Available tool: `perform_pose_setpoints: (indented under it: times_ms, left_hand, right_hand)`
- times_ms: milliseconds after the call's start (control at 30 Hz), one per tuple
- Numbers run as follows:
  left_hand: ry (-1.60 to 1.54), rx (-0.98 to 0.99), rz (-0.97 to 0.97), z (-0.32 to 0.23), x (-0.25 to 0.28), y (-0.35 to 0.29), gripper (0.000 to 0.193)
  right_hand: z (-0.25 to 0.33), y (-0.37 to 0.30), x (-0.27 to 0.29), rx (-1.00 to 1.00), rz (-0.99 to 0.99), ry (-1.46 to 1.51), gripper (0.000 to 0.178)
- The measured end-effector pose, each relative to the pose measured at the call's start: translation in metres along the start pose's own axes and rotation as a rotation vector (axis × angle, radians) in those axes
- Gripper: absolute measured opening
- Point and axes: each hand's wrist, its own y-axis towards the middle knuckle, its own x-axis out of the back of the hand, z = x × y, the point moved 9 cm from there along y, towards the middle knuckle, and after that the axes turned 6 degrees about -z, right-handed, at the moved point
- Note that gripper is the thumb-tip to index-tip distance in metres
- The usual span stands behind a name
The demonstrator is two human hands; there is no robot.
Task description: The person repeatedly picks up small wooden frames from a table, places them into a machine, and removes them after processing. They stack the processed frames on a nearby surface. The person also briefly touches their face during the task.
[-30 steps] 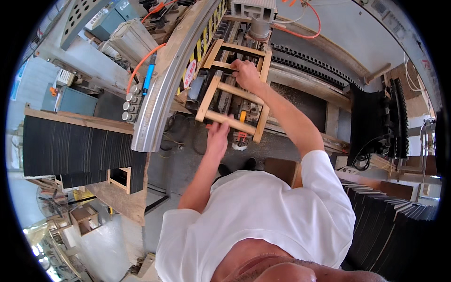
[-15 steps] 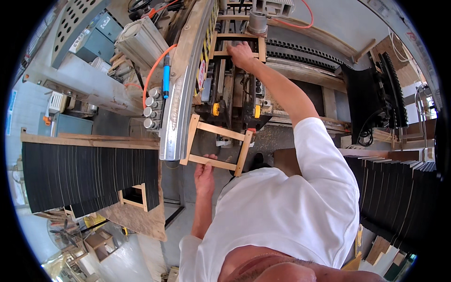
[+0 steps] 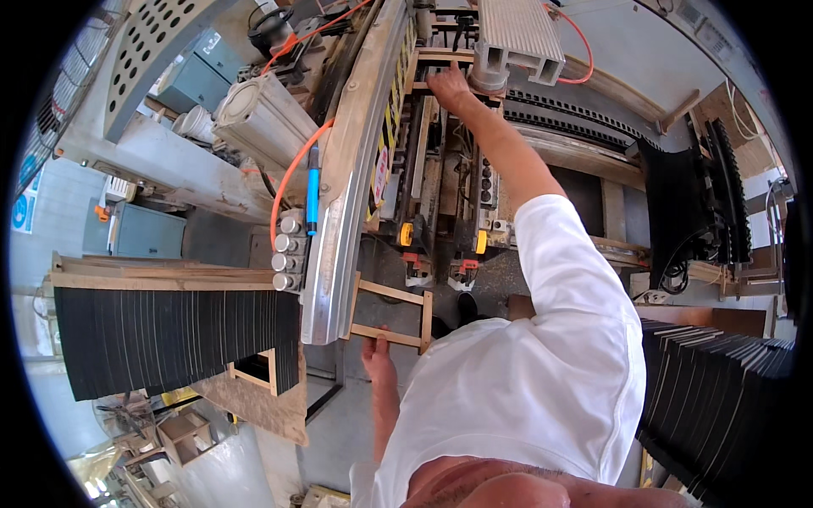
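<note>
My left hand (image 3: 378, 360) is closed on the near rail of an open rectangular wooden frame (image 3: 388, 334), held low in front of my body. The frame's left side is partly hidden by the machine's metal beam (image 3: 326, 279). Far ahead, my right arm reaches into the machine. My right hand (image 3: 450, 88) is closed around the near rail of a second wooden frame (image 3: 447, 57) lying across the machine's rails. A metal cylinder (image 3: 489, 74) covers the right end of this second frame.
Yellow knobs (image 3: 406, 234) and red-tipped clamps (image 3: 464, 269) sit at the rails' near end. A blue marker (image 3: 313, 201) hangs on the beam beside an orange hose (image 3: 284, 188). Stacks of dark panels stand at left (image 3: 178, 339) and right (image 3: 707, 389).
My right hand has pushed the second frame farther into the machine, under the cylinder. My left hand's frame has come nearer my body and sits less tilted. The whole view has shifted.
</note>
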Motion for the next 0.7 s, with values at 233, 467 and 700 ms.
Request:
perform_pose_setpoints:
  times_ms: [233, 467, 700]
  left_hand:
    - [0.025, 0.035, -0.036, 0.022, -0.024, 0.009, 0.031]
    - [0.052, 0.085, 0.019, 0.03, -0.066, 0.022, 0.027]
    - [0.061, 0.096, -0.039, 0.053, -0.06, 0.019, 0.022]
  right_hand:
    - [-0.002, 0.008, -0.002, -0.007, -0.031, 0.259, 0.021]
    - [-0.048, 0.053, -0.119, 0.082, -0.38, -0.356, 0.018]
    - [0.006, 0.062, -0.096, 0.033, 0.072, 0.06, 0.014]
